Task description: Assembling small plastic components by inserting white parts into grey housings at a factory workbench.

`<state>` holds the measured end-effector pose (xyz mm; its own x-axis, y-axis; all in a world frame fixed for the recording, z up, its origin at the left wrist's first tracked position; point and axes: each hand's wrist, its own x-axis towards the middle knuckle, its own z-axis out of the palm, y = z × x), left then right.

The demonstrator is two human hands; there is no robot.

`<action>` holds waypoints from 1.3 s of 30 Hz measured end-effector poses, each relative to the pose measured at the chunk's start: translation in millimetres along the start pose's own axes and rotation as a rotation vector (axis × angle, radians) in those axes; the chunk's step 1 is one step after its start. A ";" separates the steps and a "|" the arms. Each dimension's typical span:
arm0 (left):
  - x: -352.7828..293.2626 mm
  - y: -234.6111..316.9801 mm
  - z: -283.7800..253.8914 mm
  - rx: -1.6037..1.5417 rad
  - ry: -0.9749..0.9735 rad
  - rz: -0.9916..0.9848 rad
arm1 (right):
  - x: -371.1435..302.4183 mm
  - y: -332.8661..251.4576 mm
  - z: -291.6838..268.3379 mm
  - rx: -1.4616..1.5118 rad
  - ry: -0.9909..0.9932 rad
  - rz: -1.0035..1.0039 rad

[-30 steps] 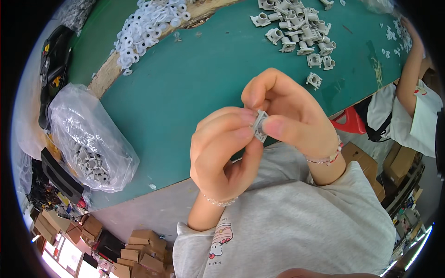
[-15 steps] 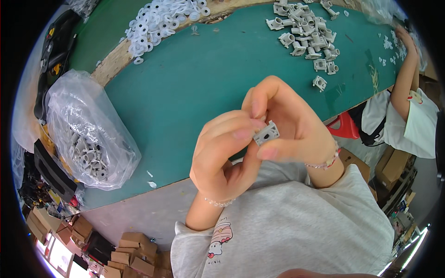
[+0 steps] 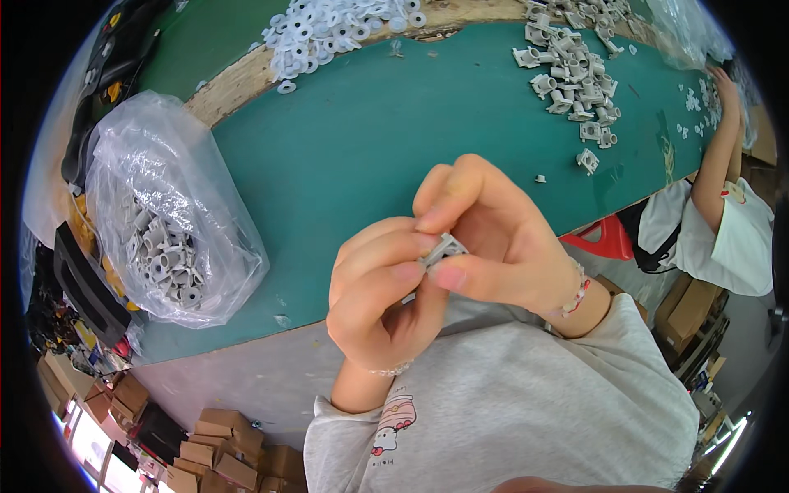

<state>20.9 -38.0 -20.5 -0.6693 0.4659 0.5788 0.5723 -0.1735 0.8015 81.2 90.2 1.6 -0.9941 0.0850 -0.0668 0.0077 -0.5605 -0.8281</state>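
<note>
A small grey plastic fitting with a square, open-framed end is held between my two hands, above the near edge of the green table. My left hand pinches it from the left, the fingers curled. From the other side, my right hand grips it between thumb and bent fingers. Much of the fitting is hidden by fingertips. Right of my hands, a single grey fitting and a tiny pale piece lie on the table. Beyond them is a heap of similar fittings.
At the left a clear plastic bag holds many grey fittings. White rubber-like rings are piled at the back. A co-worker's arm reaches over small white pieces at far right. A red stool stands beside the table.
The view has shifted, so the table things appear further right. The fitting has turned between my fingers, and my right fingertips have closed in nearer to the left ones.
</note>
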 end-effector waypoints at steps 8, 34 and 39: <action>-0.7 0.6 -7.6 0.090 0.129 0.091 | 2.5 11.2 16.0 0.029 -0.085 0.128; 1.0 -0.4 -37.2 0.220 0.080 0.202 | 11.7 -1.2 34.2 -0.988 0.042 -0.545; -4.1 -1.0 -38.0 0.046 0.122 0.136 | 12.0 -2.3 34.9 -1.031 0.035 -0.556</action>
<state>5.1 -72.7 -18.0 -0.6349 0.3318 0.6977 0.6809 -0.1862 0.7083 65.5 63.7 22.1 -0.8847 0.1395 0.4449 -0.3277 0.4926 -0.8062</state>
